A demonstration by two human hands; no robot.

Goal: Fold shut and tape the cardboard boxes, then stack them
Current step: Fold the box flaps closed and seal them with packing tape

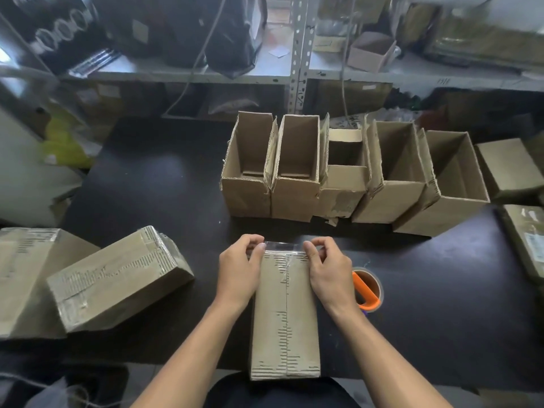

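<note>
Both your bare forearms reach forward from the bottom of the view, angling in toward each other. Your left hand (240, 267) lies back-up, its fingers curled and its thumb tip pressed flat ahead of the knuckles. Your right hand (326, 267) mirrors it, back-up, with index finger and thumb bent together in a pinch. Both wrists are straight, and the two hands sit level, near each other but apart.

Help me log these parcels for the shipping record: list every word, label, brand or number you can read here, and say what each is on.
No text can be read.
White label on the parcel at the right table edge: print too small and blurred.
Dark marks on the shelf edge: illegible.
Box under both hands, taped boxes on the left: no print visible.
</note>
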